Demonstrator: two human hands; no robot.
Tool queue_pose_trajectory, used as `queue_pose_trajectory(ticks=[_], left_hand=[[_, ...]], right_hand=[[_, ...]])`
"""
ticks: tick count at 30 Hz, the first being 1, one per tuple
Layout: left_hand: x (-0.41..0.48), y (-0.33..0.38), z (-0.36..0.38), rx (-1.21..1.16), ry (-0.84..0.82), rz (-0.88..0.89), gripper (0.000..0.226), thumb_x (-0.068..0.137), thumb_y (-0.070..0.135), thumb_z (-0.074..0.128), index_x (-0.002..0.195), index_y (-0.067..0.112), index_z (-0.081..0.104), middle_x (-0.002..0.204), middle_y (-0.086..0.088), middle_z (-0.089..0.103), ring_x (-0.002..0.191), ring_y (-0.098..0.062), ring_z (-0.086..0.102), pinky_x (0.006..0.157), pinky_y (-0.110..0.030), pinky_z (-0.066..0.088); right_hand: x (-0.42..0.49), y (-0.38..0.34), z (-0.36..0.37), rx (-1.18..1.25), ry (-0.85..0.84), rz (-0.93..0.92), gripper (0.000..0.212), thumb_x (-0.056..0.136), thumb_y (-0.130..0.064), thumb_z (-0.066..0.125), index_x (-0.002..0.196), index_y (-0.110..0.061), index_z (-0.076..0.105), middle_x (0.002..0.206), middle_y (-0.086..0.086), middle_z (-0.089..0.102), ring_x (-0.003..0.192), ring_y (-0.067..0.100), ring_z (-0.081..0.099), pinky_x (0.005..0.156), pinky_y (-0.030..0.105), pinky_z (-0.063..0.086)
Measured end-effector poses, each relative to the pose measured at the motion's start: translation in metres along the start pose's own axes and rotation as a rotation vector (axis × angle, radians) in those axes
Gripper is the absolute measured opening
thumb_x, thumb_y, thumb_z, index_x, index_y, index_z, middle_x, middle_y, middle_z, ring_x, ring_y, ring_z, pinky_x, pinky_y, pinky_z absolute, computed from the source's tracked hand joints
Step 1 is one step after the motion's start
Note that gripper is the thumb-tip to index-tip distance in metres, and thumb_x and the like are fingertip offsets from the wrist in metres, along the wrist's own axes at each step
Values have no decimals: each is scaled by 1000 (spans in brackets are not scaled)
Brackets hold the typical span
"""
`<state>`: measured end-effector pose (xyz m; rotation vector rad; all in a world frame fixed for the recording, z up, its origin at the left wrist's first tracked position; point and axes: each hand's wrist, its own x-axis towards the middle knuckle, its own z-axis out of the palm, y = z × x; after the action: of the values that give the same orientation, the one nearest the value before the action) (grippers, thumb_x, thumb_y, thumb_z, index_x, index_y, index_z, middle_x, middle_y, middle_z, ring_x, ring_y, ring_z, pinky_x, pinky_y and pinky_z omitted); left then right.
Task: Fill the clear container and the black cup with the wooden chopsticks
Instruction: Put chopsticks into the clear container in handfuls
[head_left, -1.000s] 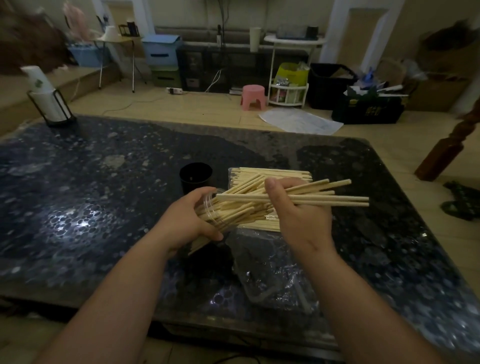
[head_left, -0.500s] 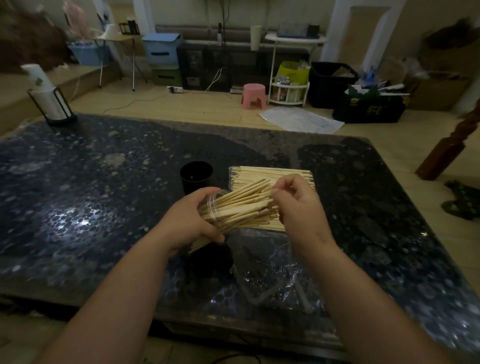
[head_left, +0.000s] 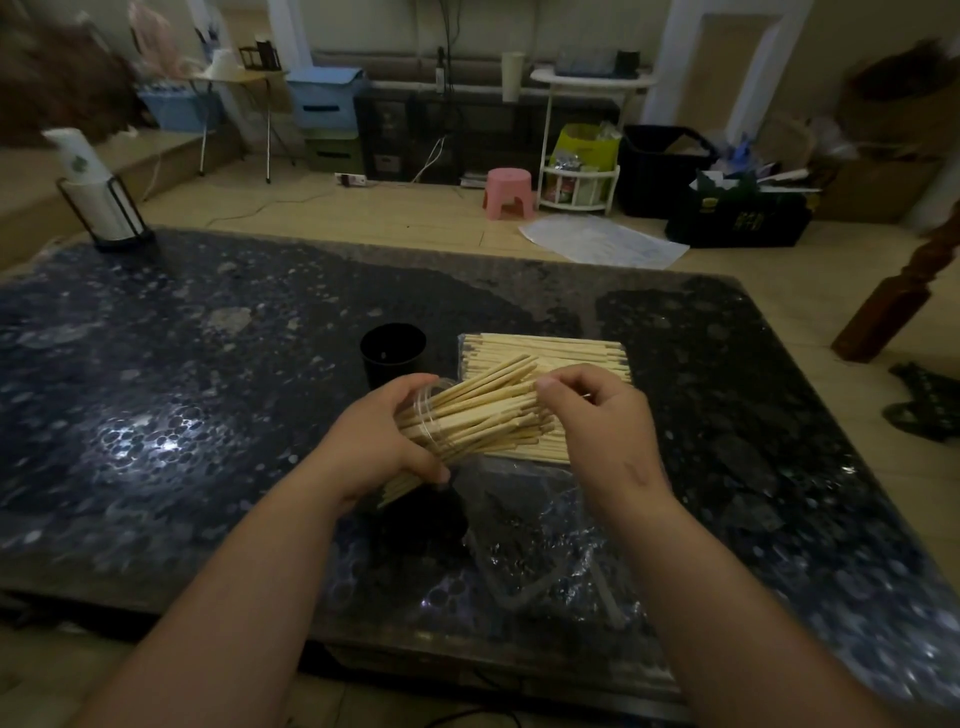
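The left hand (head_left: 379, 441) grips the tilted container (head_left: 423, 413), mostly hidden under its fingers, with chopsticks (head_left: 483, 410) jutting from it toward the right hand (head_left: 602, 431). That hand's fingers curl at their tips; whether they pinch one I cannot tell. The cup (head_left: 393, 353) stands on the table (head_left: 156, 364) just behind, beside a pack (head_left: 545, 349) partly covered by the hands

A dark speckled stone table (head_left: 208, 364) carries a white roll in a black wire holder (head_left: 106, 208) at its far left corner and a crumpled clear plastic wrapper (head_left: 545, 535) near its front edge. On the floor beyond the table's far edge stand a pink stool (head_left: 509, 191), a white tiered rack (head_left: 579, 156) and a black crate (head_left: 737, 218), with a white sheet (head_left: 602, 241) lying flat. Off the table's right side rises a turned wooden post (head_left: 893, 306).
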<state>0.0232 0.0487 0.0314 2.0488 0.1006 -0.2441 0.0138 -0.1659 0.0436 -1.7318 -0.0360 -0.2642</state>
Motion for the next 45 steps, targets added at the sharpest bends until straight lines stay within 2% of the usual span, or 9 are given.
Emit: queue_pose_trajectory(ticks=[6, 12, 19, 23, 25, 28, 30, 33, 45], left_hand=[[1, -4, 0, -53, 93, -23, 100, 51, 0, 92, 136, 36, 56, 123, 13, 63, 116, -14, 57, 106, -42, 46], [-3, -1, 0, -86, 120, -26, 100, 55, -1, 90, 141, 34, 52, 127, 9, 59, 117, -15, 55, 100, -34, 45], [-2, 0, 0, -113, 125, -34, 93, 57, -3, 89, 133, 37, 55, 113, 21, 58, 111, -12, 55, 94, -31, 43], [0, -3, -2, -129, 126, -58, 93, 55, 1, 90, 132, 40, 55, 120, 15, 61, 117, -16, 56, 106, -43, 45], [1, -3, -2, -148, 128, -67, 91, 56, 1, 90, 130, 41, 55, 120, 15, 62, 117, -15, 56, 106, -43, 45], [2, -4, -3, -157, 127, -71, 94, 55, 0, 90, 134, 37, 55, 122, 14, 62, 118, -15, 56, 106, -42, 45], [2, -4, -3, -154, 128, -73, 98, 54, 1, 91, 138, 36, 54, 124, 13, 62, 119, -16, 56, 107, -44, 45], [3, -4, -3, -150, 123, -76, 97, 55, 1, 90, 138, 37, 54, 124, 14, 61, 119, -15, 55, 107, -43, 45], [6, -9, -6, -173, 115, -84, 99, 54, 3, 91, 138, 39, 52, 127, 12, 60, 122, -18, 53, 110, -48, 42]], right_hand=[[4, 6, -5, -20, -37, 119, 14, 92, -21, 66, 79, -19, 67, 66, -11, 61, 62, 5, 53, 58, 23, 44], [4, 19, -4, -206, -161, 242, 27, 99, -27, 54, 81, -12, 68, 70, 2, 66, 61, 12, 59, 58, 31, 49], [3, 36, -4, -574, -383, 210, 28, 92, -30, 61, 74, -9, 65, 68, 3, 65, 66, 19, 60, 65, 32, 48], [1, 44, -2, -665, -482, 230, 21, 94, -28, 56, 87, -16, 72, 87, 1, 70, 84, 19, 64, 69, 28, 45], [-1, 46, 0, -672, -587, 255, 28, 97, -22, 48, 108, -17, 73, 111, 2, 70, 103, 20, 62, 84, 29, 47], [-4, 56, 3, -851, -729, 155, 47, 99, -20, 44, 146, -20, 48, 155, -1, 36, 141, 24, 36, 113, 35, 33], [-8, 67, 5, -1009, -717, 79, 58, 100, -28, 44, 156, -22, 29, 166, -1, 11, 151, 24, 13, 122, 41, 19], [-10, 82, 8, -1090, -669, 45, 63, 102, -38, 42, 158, -24, 16, 167, -1, 1, 153, 22, -1, 124, 44, 7], [-4, 88, 19, -1174, -517, 40, 55, 101, -38, 40, 153, -26, 25, 159, -3, 26, 145, 22, 22, 115, 45, 18]])
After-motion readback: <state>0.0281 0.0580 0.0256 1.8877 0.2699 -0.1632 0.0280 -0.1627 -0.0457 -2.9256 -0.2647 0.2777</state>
